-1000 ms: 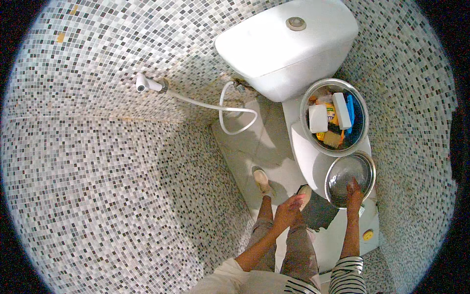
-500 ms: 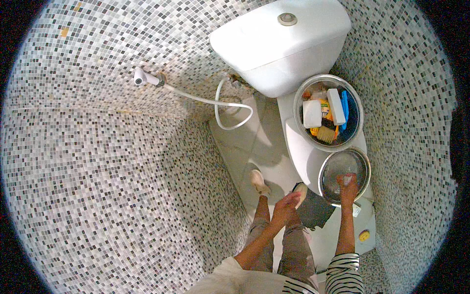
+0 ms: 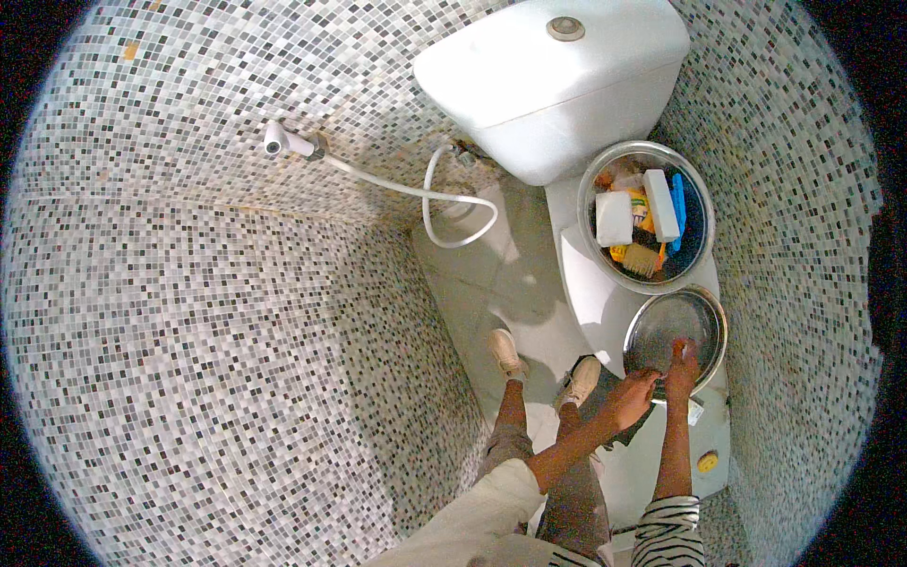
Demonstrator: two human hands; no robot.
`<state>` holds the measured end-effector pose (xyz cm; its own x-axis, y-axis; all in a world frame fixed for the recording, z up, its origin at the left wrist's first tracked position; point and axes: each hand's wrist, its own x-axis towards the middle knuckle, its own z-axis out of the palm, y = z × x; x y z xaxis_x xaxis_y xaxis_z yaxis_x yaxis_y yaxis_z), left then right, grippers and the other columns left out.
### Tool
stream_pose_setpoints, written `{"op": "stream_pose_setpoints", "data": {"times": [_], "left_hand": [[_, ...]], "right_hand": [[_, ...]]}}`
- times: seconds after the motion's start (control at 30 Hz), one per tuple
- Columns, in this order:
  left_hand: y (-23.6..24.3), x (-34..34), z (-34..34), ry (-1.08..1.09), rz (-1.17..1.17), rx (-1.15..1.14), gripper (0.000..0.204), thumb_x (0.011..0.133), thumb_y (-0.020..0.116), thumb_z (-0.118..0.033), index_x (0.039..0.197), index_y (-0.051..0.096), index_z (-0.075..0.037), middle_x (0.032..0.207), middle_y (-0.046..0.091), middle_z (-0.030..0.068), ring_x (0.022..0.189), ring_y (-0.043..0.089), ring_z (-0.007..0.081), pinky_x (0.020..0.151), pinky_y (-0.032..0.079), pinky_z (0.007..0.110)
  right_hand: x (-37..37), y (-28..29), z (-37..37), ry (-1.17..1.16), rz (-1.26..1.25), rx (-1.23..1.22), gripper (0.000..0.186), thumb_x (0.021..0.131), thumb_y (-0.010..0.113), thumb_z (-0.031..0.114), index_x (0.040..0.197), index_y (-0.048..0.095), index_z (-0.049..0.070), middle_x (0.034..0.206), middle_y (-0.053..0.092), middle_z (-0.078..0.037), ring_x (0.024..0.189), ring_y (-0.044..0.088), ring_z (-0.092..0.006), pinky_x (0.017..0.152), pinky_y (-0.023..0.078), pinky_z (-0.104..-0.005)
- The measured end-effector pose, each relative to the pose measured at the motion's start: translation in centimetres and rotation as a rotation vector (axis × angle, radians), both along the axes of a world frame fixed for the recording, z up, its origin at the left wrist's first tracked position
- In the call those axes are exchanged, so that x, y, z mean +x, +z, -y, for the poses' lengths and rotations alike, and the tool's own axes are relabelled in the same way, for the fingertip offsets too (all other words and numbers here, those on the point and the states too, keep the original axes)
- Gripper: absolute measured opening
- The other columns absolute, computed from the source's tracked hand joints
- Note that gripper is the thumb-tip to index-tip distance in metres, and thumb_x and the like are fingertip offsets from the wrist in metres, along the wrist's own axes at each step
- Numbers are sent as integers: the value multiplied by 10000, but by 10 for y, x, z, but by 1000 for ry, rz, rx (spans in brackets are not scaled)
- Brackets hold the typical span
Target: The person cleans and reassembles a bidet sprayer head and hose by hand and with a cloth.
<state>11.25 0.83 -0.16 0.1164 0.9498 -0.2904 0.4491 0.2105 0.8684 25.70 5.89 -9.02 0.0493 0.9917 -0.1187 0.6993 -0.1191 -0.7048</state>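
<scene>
A round steel bowl [image 3: 663,326] with a shiny rim sits at the front of the white toilet. Its inside looks grey and cloudy. Over the bowl's near side is my right hand [image 3: 680,371], fingers bent together; whatever they hold is too small to make out. My left hand [image 3: 631,401] is at the near-left rim, close beside the right one, with its fingertips drawn together. I cannot tell whether these grip the rim or something small. Behind stands a larger steel basin [image 3: 598,255] holding a white block [image 3: 614,219], a white box [image 3: 661,206], a brush [image 3: 641,260] and blue items [image 3: 676,213].
The toilet tank [image 3: 557,80] rises at the back against mosaic-tiled walls [image 3: 236,312]. A white spray hose [image 3: 397,189] loops from the wall on the left. A yellow round item [image 3: 708,461] lies near right; a dark cloth or mat [image 3: 619,437] lies beneath my left hand.
My left hand has moved right and forward, from above my legs to the bowl's rim. My right hand stays at the bowl, its fingers turned a little. The view has shifted slightly.
</scene>
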Motion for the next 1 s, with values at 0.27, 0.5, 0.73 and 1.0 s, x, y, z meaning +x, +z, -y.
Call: {"op": "stream_pose_setpoints", "data": {"times": [0.27,0.5,0.73,1.0], "left_hand": [[-50,-3,-3,143,-45,16,449,772,456,-22,1216,401,9,1094,509,267,976,511,397,843,421,441],[-56,10,-21,157,56,-127,499,803,439,-36,1284,315,15,1262,378,267,1163,369,404,1005,278,423],[-56,9,-20,172,18,-63,468,816,469,-67,1269,361,-28,1202,450,247,1085,454,395,944,349,429],[-49,8,-28,232,305,-115,396,834,503,-101,1226,445,-74,1116,538,199,981,543,358,839,426,384]], "right_hand": [[-3,27,-7,18,-591,-433,391,859,492,224,1232,452,113,900,567,-72,656,481,-155,651,420,-293],[-22,27,0,180,302,-10,471,755,565,79,1217,482,102,1218,477,-180,1143,422,-341,957,336,-392],[-20,33,3,29,99,-173,426,752,593,85,1172,528,112,1106,538,-190,1014,513,-327,876,393,-379],[-42,84,-13,-44,80,-352,355,805,535,100,1160,527,108,885,603,-158,771,596,-272,667,454,-363]]}}
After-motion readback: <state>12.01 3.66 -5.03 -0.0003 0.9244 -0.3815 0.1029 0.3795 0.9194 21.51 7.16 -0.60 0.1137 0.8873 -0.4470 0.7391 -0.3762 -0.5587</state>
